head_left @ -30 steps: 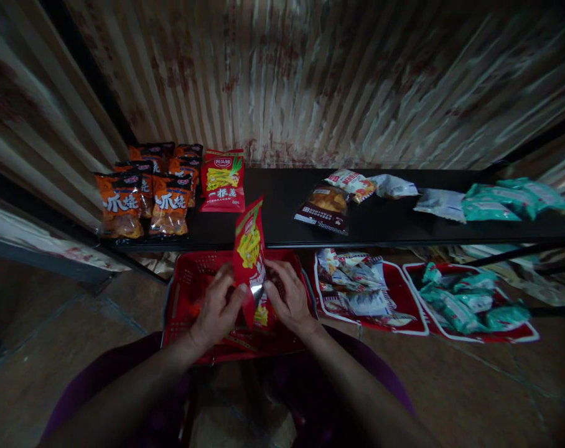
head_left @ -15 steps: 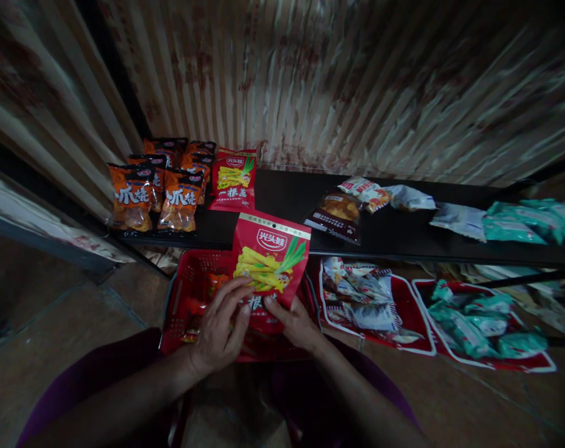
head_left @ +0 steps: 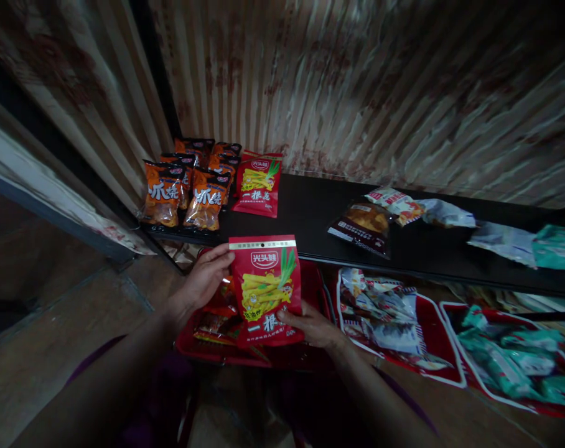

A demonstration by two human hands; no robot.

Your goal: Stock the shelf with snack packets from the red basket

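Note:
A red snack bag with yellow sticks and a green onion printed on it is held upright in front of me. My left hand pinches its upper left edge, with the fingertips at the corner. My right hand grips the lower right side, thumb on the front and the other fingers behind, mostly hidden. Beneath the bag is a red basket with orange and red packets inside. A matching red bag stands on the black shelf, beside several orange snack bags.
Farther right on the shelf lie a brown snack bag, a few white packets and teal packets. Below stand a basket of white packets and a basket of teal packets. A black shelf post rises at the left.
My left hand has moved from the bag's lower front to its upper left edge. The bag is lower and straighter, its front less covered. The view has shifted, so the shelf appears farther right.

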